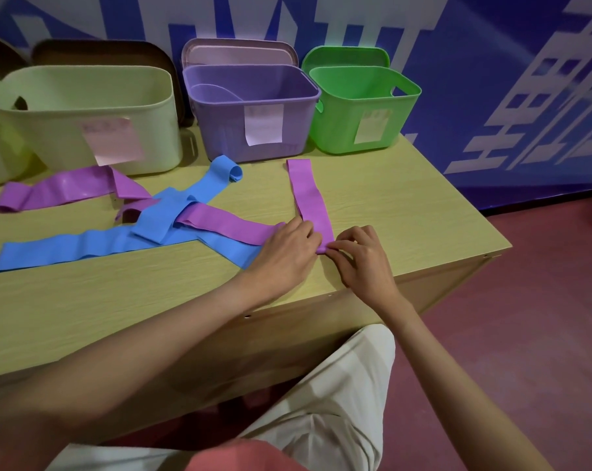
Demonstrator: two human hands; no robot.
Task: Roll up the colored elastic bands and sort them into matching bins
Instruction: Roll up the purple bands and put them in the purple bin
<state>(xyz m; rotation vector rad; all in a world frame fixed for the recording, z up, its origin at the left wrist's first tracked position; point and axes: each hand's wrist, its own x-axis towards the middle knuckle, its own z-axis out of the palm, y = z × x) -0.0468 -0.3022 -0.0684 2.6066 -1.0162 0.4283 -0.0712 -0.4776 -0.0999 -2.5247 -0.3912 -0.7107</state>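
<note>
Purple elastic band (308, 195) lies flat on the counter (118, 300), running toward 12 o'clock from both hands. Left hand (284, 253) and right hand (362, 256) pinch its near end, starting the roll. Material judged thin, light, limp, stretchy; best gripped at the end edge. Purple bin (219, 130) stands at 11 o'clock.
</note>
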